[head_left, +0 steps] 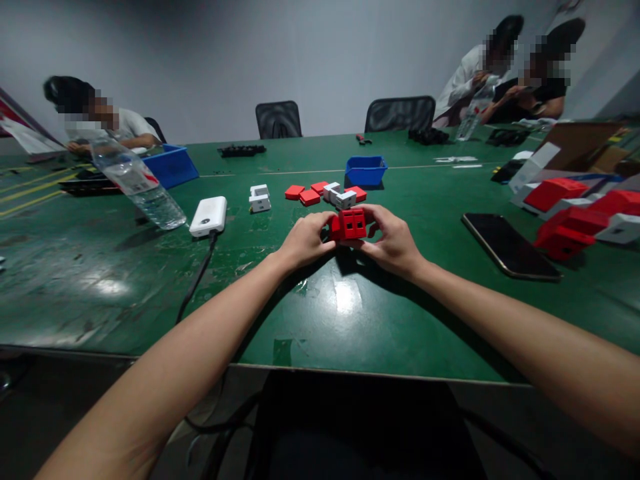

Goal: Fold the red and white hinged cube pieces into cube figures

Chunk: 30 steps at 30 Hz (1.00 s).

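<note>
Between both hands is a red plastic block [353, 225] with square openings in its near face, held just above the green table [320, 313]. My left hand [309, 239] pinches its left end, where a smaller red part seems to join it. On the opposite side my right hand [393, 241] grips the block with thumb and fingers. Just beyond my hands lie several flat red pieces [310, 197] and a white notched piece [346, 199]. A separate white bracket-shaped piece [259, 199] sits farther left.
A white power bank [209, 216] with a black cable and a tilted water bottle [145, 190] are at left. A blue bin [366, 171] stands ahead. At right lie a phone [510, 245] and stacked red and white blocks [570, 230]. Other people [125, 127] sit across the table.
</note>
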{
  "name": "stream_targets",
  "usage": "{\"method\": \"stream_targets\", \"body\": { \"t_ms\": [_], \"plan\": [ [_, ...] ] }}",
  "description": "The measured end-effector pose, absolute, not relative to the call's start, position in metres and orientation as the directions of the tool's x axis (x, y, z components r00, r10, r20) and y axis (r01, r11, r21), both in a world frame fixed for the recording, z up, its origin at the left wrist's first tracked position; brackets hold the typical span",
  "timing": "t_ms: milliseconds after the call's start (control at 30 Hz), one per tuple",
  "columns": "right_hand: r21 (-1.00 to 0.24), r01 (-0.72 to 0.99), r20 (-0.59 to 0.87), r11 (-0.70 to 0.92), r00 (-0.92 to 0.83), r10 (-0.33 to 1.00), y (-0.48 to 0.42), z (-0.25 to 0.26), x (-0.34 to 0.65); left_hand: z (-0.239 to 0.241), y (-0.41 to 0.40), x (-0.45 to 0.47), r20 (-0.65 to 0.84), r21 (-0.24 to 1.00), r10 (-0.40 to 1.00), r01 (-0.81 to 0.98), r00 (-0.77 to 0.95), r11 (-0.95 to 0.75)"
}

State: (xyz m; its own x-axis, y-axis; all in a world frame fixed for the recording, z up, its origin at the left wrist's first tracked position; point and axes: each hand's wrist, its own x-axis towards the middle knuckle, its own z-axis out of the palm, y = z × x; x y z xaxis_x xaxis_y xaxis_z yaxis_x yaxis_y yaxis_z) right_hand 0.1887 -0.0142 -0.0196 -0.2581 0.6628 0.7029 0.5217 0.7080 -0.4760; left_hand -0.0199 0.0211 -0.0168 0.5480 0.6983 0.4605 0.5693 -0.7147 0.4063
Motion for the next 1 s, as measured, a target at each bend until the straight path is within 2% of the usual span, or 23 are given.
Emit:
{"method": "stream_targets", "body": {
  "t_ms": [200, 467, 567, 733, 833, 1000],
  "plan": [
    [-0.417, 0.523, 0.737, 0.743, -0.284, 0.613, -0.017, -0.018, 0.188, -0.018, 0.021, -0.019, 0.466, 0.375, 0.671, 0.558, 0.576, -0.740],
    [-0.385, 0.569, 0.748, 0.727, -0.269, 0.607, -0.014, -0.017, 0.191, -0.015, 0.015, -0.013, 0.627, 0.294, 0.543, 0.476, 0.559, -0.829],
    [-0.414, 0.546, 0.717, 0.729, -0.298, 0.630, -0.011, -0.020, 0.191, -0.017, 0.014, -0.010, 0.683, 0.357, 0.502, 0.357, 0.530, -0.863],
    [-0.475, 0.517, 0.578, 0.712, -0.426, 0.696, -0.007, -0.026, 0.193, -0.021, 0.017, -0.006, 0.708, 0.508, 0.549, 0.219, 0.444, -0.833],
    [-0.524, 0.544, 0.544, 0.655, -0.377, 0.749, -0.005, -0.027, 0.195, -0.021, 0.016, -0.005, 0.715, 0.544, 0.545, 0.141, 0.438, -0.827],
    [-0.525, 0.579, 0.587, 0.624, -0.285, 0.758, -0.003, -0.026, 0.197, -0.014, 0.011, -0.006, 0.667, 0.521, 0.571, 0.249, 0.478, -0.817]
  ]
}}
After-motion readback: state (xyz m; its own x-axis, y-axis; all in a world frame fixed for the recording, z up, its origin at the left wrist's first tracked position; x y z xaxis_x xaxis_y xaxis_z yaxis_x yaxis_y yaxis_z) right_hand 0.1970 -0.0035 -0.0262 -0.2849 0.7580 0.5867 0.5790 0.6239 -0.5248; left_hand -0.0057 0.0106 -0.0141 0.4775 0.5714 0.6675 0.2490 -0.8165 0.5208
